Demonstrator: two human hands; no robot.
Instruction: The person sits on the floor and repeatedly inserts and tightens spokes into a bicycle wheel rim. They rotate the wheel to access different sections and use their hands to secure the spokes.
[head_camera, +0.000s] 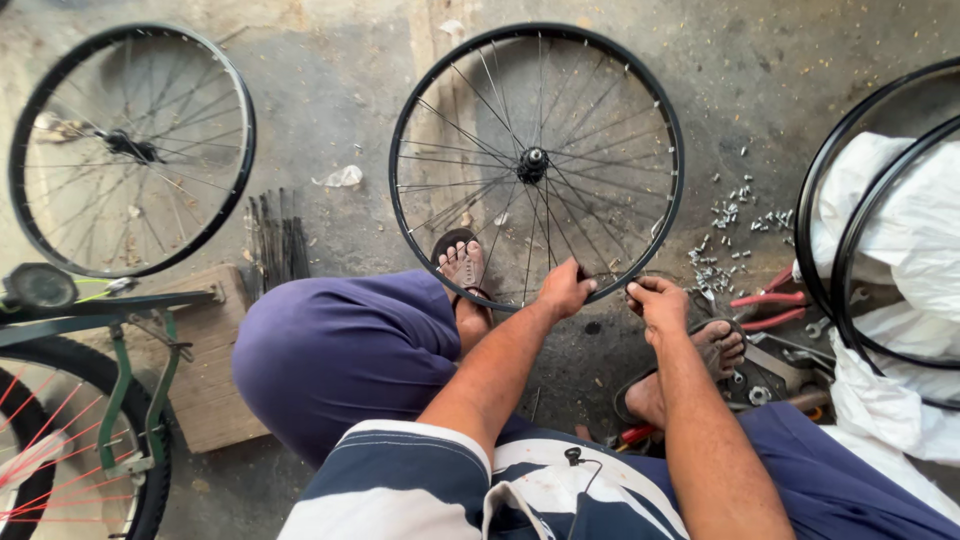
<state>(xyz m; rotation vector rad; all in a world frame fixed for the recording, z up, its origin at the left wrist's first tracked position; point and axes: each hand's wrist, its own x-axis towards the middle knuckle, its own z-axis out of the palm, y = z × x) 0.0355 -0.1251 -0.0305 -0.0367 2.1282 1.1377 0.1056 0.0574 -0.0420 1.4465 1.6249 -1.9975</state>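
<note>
Gripping: left hand (563, 289) closed over the near arc of the spoked wheel's rim (536, 165); right hand (657, 303) just right of it at the same rim, fingers curled and pinched on something too small to make out.
Wheel position: centre of the scene, on the concrete floor (750, 70) in front of the seated person, near edge between the two sandalled feet.
Wheel attitude: seen almost face-on as a full circle; hub (532, 160) at the middle, its axle pointing roughly toward the camera. A round thing with no long axis; whether it lies flat or leans cannot be told.
Hidden: the rim under the left palm; the spot where the right fingertips meet the rim; part of the left foot (462, 268) shows only through the spokes.
Cut off: second wheel (130, 150) far left clipped at the frame's top edge; two bare rims (850, 260) at the right run off the frame, white sacking (900, 210) behind them.
Near left: green bicycle frame (115, 400) with a tyred wheel and red spokes, only partly in frame; wooden block (215, 380) beside it.
Right of wheel: scatter of small silver nipples (725, 235) on the floor, individual pieces hard to resolve; red-handled pliers (765, 300) and other tools by the right foot (715, 350), partly covered by the forearm.
Between the wheels: bundle of loose dark spokes (277, 240).
</note>
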